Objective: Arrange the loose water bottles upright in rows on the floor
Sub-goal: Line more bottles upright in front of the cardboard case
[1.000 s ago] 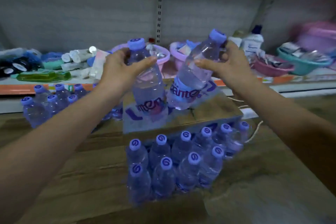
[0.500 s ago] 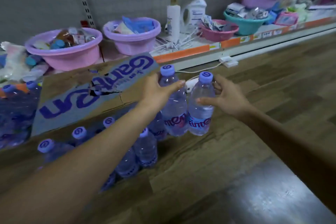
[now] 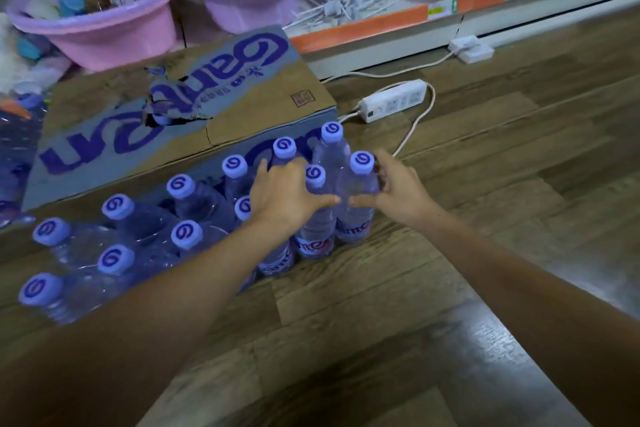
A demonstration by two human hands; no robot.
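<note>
Many upright bottles [image 3: 114,256] with purple caps stand in rows on the wooden floor [image 3: 519,218], just near of a cardboard box [image 3: 173,104]. At the right end of the rows, the left hand [image 3: 287,194] is wrapped on the shoulder of one bottle [image 3: 313,218], and the right hand [image 3: 398,191] is closed around the neighbouring bottle [image 3: 358,191]; both bottles stand on the floor, touching. Full and clear, they look fairly heavy, thin-walled and smooth, so holding below the cap at the shoulder seems surest. Far right lies a power strip [image 3: 393,100].
</note>
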